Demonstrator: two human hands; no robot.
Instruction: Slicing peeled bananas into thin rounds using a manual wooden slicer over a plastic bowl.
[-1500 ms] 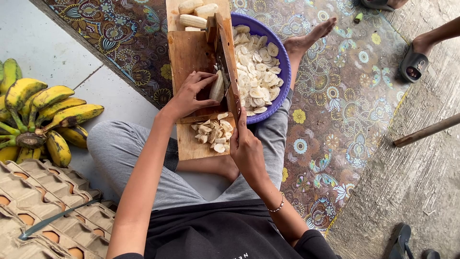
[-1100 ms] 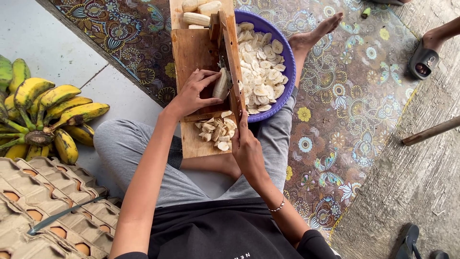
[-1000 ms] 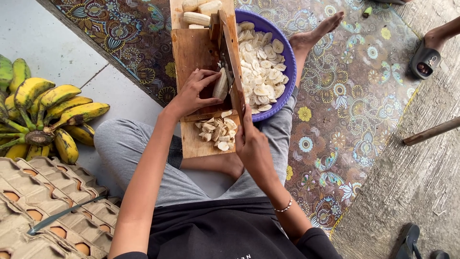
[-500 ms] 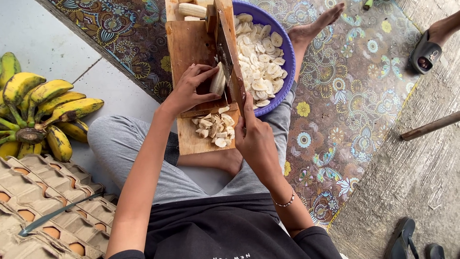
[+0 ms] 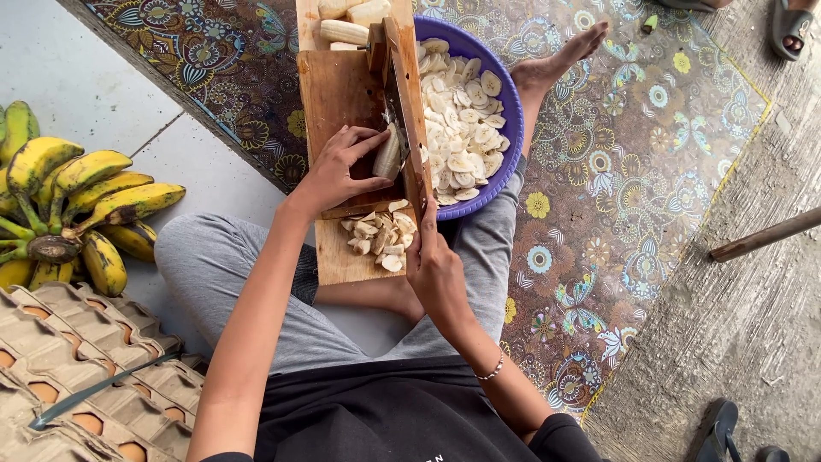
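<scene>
Peeled banana point(image 5: 387, 156) pinched in left hand point(image 5: 338, 171) against slicer blade point(image 5: 398, 103); right hand point(image 5: 434, 265) clasps blade handle; slices point(image 5: 379, 235) (small heap) between hands on board point(image 5: 338, 94).

Seated, both my arms reach forward from the shoulders over my lap. My left hand point(image 5: 342, 171) lies palm down, wrist bent slightly, fingers curled in a pinch. My right hand point(image 5: 436, 261) is closed in a fist-like grip, thumb side up, bracelet at wrist.
</scene>
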